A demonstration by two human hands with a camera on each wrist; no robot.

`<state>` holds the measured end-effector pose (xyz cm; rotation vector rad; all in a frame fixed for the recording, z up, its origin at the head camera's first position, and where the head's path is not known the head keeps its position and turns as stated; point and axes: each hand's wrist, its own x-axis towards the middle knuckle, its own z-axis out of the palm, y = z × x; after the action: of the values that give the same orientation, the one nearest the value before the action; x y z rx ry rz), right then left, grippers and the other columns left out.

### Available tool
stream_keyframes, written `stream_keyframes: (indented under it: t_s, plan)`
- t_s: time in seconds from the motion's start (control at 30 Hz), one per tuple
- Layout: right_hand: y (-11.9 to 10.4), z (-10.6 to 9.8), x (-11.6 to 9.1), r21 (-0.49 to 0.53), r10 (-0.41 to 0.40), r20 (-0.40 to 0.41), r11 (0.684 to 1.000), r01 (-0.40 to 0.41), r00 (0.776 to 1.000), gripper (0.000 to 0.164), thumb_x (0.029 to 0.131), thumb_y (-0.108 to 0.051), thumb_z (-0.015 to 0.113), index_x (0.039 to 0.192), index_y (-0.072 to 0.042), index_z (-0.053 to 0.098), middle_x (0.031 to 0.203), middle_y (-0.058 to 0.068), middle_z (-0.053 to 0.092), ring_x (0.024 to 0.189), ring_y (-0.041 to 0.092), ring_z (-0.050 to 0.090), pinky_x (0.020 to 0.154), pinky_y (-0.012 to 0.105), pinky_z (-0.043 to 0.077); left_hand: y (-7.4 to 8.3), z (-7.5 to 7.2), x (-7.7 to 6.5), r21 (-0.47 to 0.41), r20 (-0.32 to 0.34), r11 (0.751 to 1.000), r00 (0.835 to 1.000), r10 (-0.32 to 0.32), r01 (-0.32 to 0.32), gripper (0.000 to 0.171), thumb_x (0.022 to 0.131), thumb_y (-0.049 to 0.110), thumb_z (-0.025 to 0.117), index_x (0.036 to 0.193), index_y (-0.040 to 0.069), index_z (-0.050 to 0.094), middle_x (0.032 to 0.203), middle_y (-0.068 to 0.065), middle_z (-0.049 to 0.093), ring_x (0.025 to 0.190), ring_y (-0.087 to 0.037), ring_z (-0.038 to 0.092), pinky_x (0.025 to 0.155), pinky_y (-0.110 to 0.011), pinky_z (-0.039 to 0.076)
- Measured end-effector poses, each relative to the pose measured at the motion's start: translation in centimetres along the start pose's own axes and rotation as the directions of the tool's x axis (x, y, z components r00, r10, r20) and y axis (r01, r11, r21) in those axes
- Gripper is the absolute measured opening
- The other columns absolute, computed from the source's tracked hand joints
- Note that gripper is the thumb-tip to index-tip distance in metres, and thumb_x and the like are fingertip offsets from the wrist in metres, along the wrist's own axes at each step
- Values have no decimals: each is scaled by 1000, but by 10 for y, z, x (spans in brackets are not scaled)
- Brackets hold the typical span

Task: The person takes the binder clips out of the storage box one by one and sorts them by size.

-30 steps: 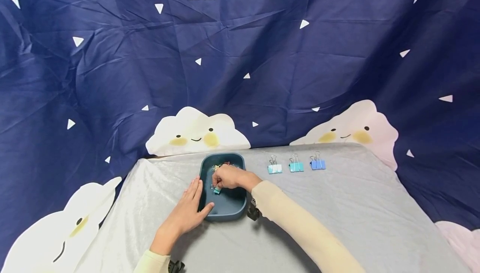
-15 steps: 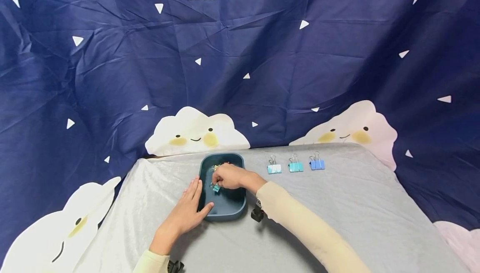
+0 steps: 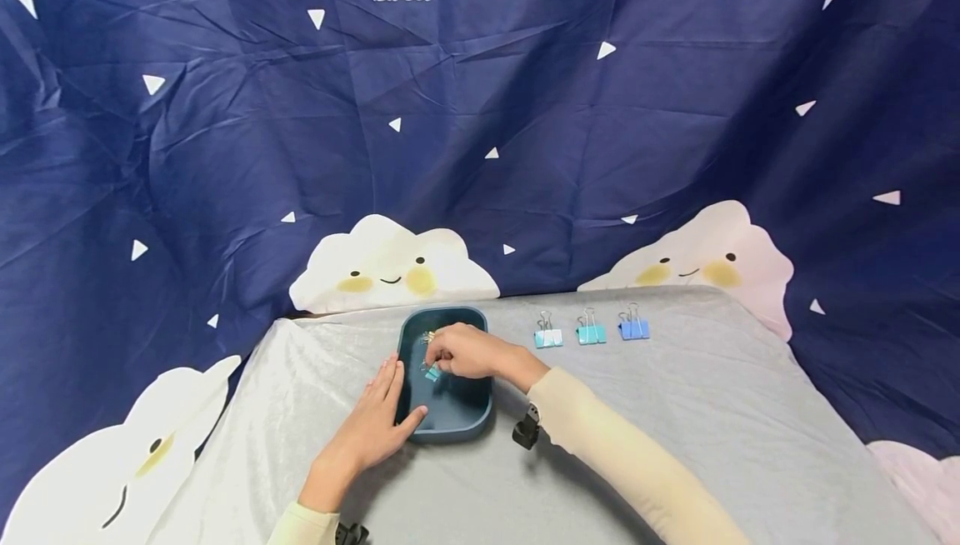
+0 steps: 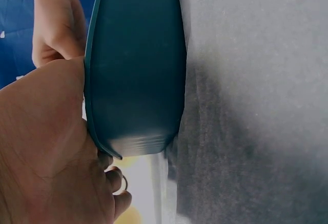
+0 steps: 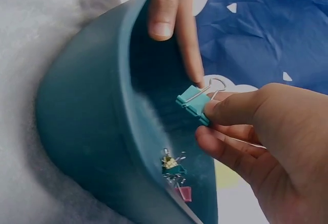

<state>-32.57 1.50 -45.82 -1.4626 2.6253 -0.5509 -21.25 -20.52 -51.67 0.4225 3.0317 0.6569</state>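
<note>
A teal binder clip [image 5: 193, 102] is pinched between the thumb and fingers of my right hand [image 3: 468, 351], over the inside of a dark blue-green box [image 3: 450, 435]. One of the clip's wire handles shows in the right wrist view. My left hand [image 3: 367, 424] rests on the box's left rim, its fingers straight and its thumb over the near corner. Deeper in the box lie several smaller clips, among them a pinkish-red clip [image 5: 184, 193] and a gold-coloured clip [image 5: 169, 162]. My right hand hides part of them in the head view.
Right of the box, three binder clips stand in a row on the grey cloth [image 3: 720, 412]: a white and teal one [image 3: 548, 337], a teal one [image 3: 591, 334] and a blue one [image 3: 634, 329]. A dark blue curtain [image 3: 465, 103] hangs behind the table.
My right hand still holds the teal clip, which has risen slightly and turned. The right forearm and wrist have shifted a little to the right. My left hand stays on the rim.
</note>
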Motion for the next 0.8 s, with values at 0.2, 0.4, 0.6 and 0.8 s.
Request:
stream_keyframes:
  t_s: [0.2, 0.4, 0.6, 0.8]
  plan:
    - [3, -8, -11, 51, 8, -48, 999, -5, 999, 20, 102, -8, 69, 114, -15, 83, 113, -2, 76, 92, 7, 67, 84, 24, 57, 1, 0, -1, -7, -12, 1000, 1000, 3, -3, 90, 106, 45, 63, 167, -6, 21, 178, -22, 12, 165, -42, 15, 130, -64, 23]
    - [5, -12, -23, 63, 22, -63, 998, -18, 998, 20, 102, -8, 69, 115, -15, 83, 109, -3, 75, 86, 6, 63, 82, 25, 56, 1, 1, 0, -10, 4, 1000, 1000, -14, 14, 91, 107, 46, 62, 168, -4, 18, 179, -20, 9, 166, -40, 12, 131, -63, 21]
    - [5, -17, -35, 62, 37, -87, 998, -32, 995, 19, 102, -9, 70, 113, -15, 84, 110, -3, 76, 99, 12, 70, 95, 31, 59, 0, 3, 1, -4, -3, 1000, 1000, -13, 13, 91, 107, 48, 61, 168, -4, 16, 179, -20, 8, 167, -39, 12, 132, -62, 21]
    - [4, -23, -48, 73, 41, -118, 997, -32, 992, 18, 102, -10, 71, 112, -14, 84, 110, -2, 76, 87, 6, 64, 80, 24, 55, 0, 3, 1, -1, -14, 1000, 1000, -8, 8, 91, 107, 47, 61, 168, -5, 18, 179, -21, 10, 166, -40, 14, 131, -64, 23]
